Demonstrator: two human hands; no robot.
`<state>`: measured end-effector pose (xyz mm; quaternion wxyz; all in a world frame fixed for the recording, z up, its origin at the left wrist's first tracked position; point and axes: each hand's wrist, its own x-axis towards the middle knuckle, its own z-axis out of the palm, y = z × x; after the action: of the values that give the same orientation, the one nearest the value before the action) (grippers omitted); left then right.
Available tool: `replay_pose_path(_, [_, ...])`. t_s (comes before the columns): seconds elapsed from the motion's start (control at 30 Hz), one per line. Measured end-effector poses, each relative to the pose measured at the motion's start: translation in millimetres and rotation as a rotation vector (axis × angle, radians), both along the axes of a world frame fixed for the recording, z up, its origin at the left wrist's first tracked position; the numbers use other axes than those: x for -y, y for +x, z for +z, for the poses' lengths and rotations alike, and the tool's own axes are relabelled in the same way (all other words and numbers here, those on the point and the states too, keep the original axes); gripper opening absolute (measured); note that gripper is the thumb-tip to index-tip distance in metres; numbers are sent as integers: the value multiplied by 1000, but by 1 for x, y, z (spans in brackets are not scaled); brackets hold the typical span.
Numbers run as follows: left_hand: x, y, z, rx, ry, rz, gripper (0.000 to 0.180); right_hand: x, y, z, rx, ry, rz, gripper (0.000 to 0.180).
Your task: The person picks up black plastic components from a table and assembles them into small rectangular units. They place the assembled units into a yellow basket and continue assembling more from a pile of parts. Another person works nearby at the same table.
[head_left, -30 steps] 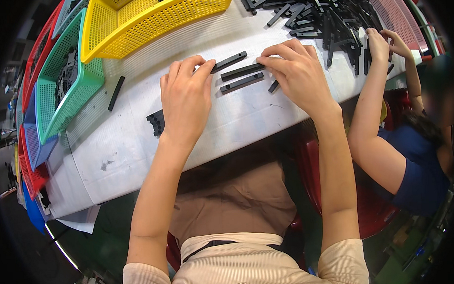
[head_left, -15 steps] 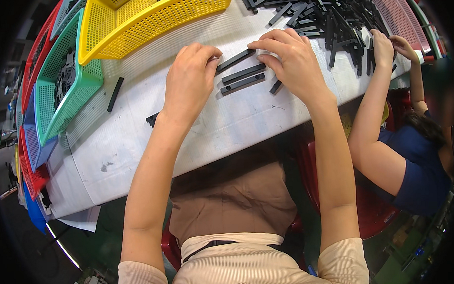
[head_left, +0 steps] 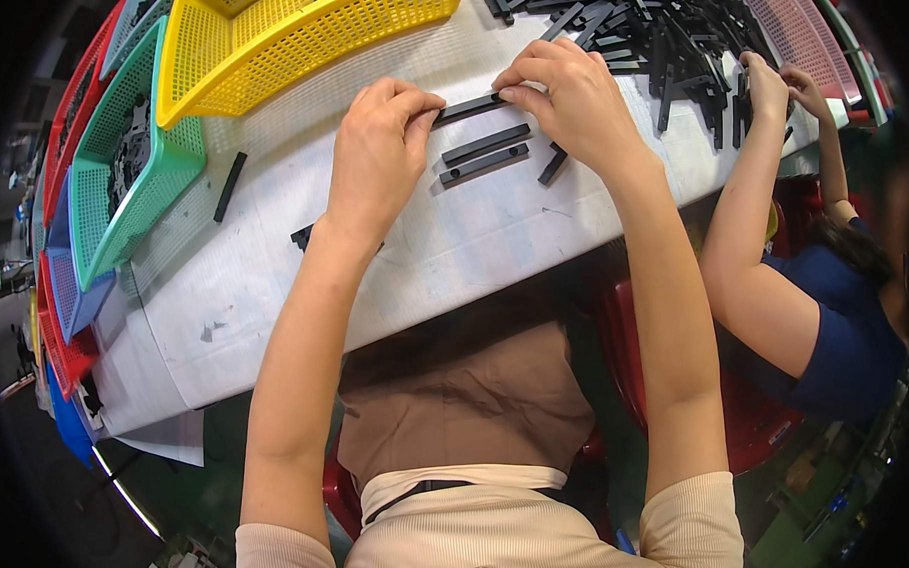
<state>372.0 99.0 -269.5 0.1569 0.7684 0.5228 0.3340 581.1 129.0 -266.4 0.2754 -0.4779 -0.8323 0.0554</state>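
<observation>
Both hands lifted off lower strips since earlier frame, now pinching one black strip (head_left: 471,107) between them.

Head view: left hand (head_left: 375,152) fingers curled closed on strip's left end; right hand (head_left: 568,100) closed on right end. Strip just above white table (head_left: 274,280). Two more strips (head_left: 485,154) lie below, apart from both hands. Yellow basket (head_left: 296,34) beyond; black parts pile (head_left: 656,27) right; co-worker's hand (head_left: 768,83) at pile.

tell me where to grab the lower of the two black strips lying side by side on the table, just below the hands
Take the lower black strip across its narrow width near the middle, coming straight down from above. It lies flat on the white table, long and thin. Its near edge is clear, but the upper strip sits close beside its far edge, so the far fingertip likely needs to slip into that slim gap.
</observation>
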Motion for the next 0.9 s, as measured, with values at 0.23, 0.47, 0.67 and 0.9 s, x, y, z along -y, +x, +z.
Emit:
replay_pose_path(0.23, [9, -1, 15, -24, -174, -88, 17, 9, 8, 7, 69, -62, 27, 9])
replay_pose_path(0.47, [26, -1, 19, 34, -181, -69, 18, 25, 15, 19, -15, -133, 69, 12])
replay_pose_path(0.67, [31, 5, 16, 16, -66, -93, 19, 23, 15, 17, 4, -126, 109, 11])
replay_pose_path(0.9, [27, 3, 4, -159, 109, -88, 24, 28, 13, 14, 10, -43, 104, 10])
